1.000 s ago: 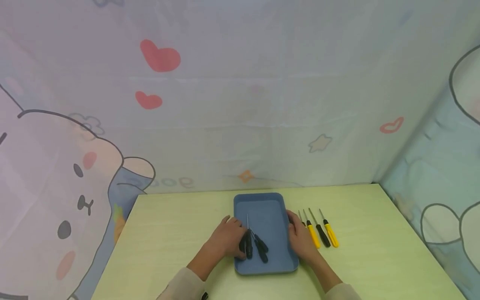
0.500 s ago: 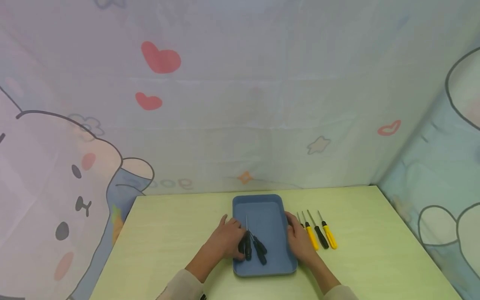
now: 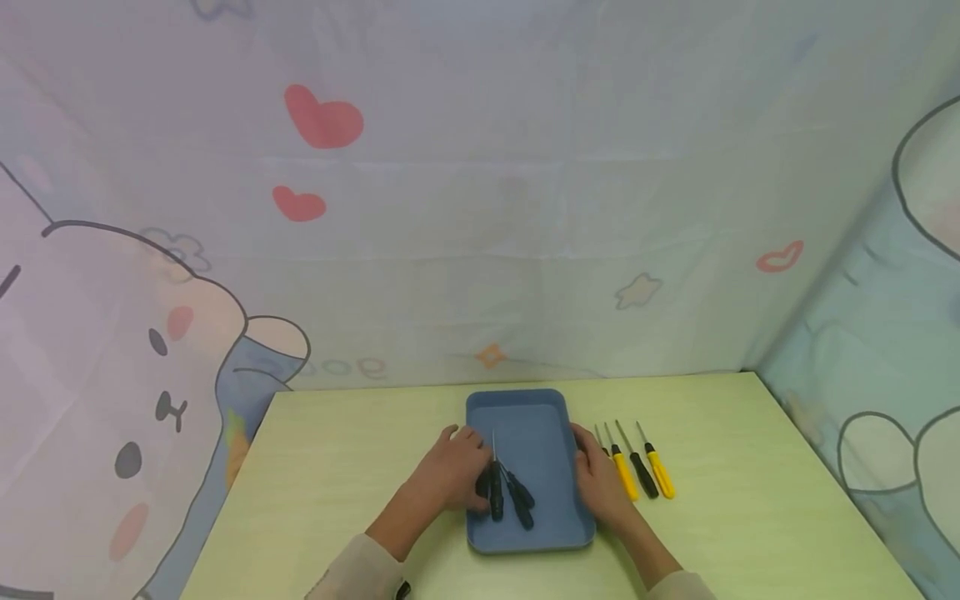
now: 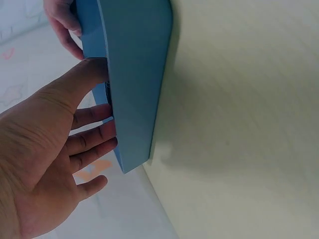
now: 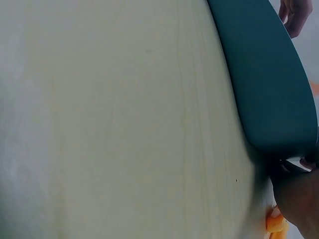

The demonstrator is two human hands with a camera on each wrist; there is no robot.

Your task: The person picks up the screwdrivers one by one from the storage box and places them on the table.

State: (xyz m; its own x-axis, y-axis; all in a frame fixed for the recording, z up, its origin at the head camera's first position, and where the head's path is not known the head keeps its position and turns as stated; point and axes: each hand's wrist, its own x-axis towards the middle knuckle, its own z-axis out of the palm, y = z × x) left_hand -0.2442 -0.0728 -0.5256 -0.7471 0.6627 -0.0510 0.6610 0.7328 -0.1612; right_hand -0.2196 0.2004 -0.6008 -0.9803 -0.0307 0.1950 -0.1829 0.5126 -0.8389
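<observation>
In the head view my left hand (image 3: 450, 471) reaches over the left rim of a blue tray (image 3: 536, 533), fingers and thumb about a dark screwdriver handle (image 3: 482, 482) that they mostly hide. Between thumb and index finger, the left wrist view shows a bit of black (image 4: 107, 92) behind the tray wall (image 4: 134, 89). Several other black-handled screwdrivers lie inside the tray; one (image 3: 496, 492) points away from me, right beside the left hand. My right hand (image 3: 600, 479) grips the tray's right side at its rim.
Right of the tray, several screwdrivers lie side by side on the pale table (image 3: 360, 467), among them a yellow one (image 3: 659, 472) and a black one (image 3: 643, 475). My right hand partly covers the nearest. A printed cloth (image 3: 480, 208) hangs behind the table.
My left hand has shifted slightly to the left, and its raised outer finger has lowered a little. The right hand and tray keep their places; the head view has shifted slightly.
</observation>
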